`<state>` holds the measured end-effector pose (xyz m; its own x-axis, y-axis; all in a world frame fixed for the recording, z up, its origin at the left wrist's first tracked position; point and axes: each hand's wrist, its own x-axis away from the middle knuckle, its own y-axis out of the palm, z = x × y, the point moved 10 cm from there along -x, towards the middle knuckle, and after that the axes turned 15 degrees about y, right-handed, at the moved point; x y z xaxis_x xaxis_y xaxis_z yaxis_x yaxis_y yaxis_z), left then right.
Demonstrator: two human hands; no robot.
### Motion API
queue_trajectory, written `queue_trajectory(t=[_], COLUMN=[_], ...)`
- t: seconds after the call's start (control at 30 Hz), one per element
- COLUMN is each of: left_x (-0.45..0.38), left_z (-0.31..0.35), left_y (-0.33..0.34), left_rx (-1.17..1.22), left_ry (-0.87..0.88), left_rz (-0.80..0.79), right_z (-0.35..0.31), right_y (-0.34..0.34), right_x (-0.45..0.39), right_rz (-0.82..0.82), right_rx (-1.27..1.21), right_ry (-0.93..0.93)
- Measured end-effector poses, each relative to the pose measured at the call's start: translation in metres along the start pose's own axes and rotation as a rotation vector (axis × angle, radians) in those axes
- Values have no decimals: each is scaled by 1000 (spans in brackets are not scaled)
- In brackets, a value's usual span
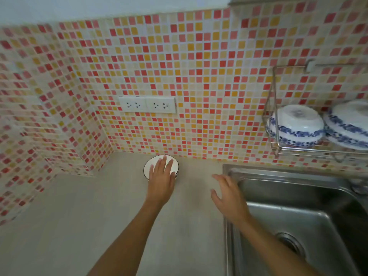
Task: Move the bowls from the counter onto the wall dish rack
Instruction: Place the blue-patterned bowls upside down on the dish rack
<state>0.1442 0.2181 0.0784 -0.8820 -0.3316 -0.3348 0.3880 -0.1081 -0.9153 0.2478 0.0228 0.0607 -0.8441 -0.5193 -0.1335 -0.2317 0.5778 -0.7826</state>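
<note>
Head view: a white bowl (161,167) with a dark rim stands at the back edge of the bench (79,226), just in front of the tiled wall (179,66), between the left inner corner and the sink. The left hand (161,179) lies over the bowl's mouth with its fingers spread flat across the rim, not curled around anything; whether the palm presses on the rim I cannot tell. The right hand (229,198) hovers with fingers apart and empty over the bench's right edge, where it meets the steel sink (298,206); its outer fingers overlap the sink's rim. Between the two hands a strip of bare bench runs back to the wall. To the left of the bowl and toward the near edge the bench surface is bare and broad. Up on the wall above the sink's back edge hangs the wire dish rack (278,145), with two blue-patterned bowls (296,126) turned upside down in it, side by side and touching. A double socket plate (147,104) sits on the wall above the bowl.
</note>
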Motion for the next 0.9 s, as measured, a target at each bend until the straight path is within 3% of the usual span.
queue_trajectory(t=[0.27, 0.43, 0.6, 0.73, 0.9], left_x=[-9, -6, 8, 10, 20], left_z=[-118, -167, -186, -185, -150], left_y=[29, 65, 101, 106, 94], left_rx=[128, 349, 471, 500, 571], left_ry=[-275, -537, -681, -698, -627], left_rz=[-69, -67, -97, -116, -74], right_z=[-35, -44, -43, -35, -18], right_y=[127, 175, 216, 228, 201], right_x=[-58, -87, -93, -83, -57], right_rz=[-322, -438, -546, -626, -636], right_rx=[-108, -143, -240, -396, -486], right_ry=[386, 523, 625, 789, 841])
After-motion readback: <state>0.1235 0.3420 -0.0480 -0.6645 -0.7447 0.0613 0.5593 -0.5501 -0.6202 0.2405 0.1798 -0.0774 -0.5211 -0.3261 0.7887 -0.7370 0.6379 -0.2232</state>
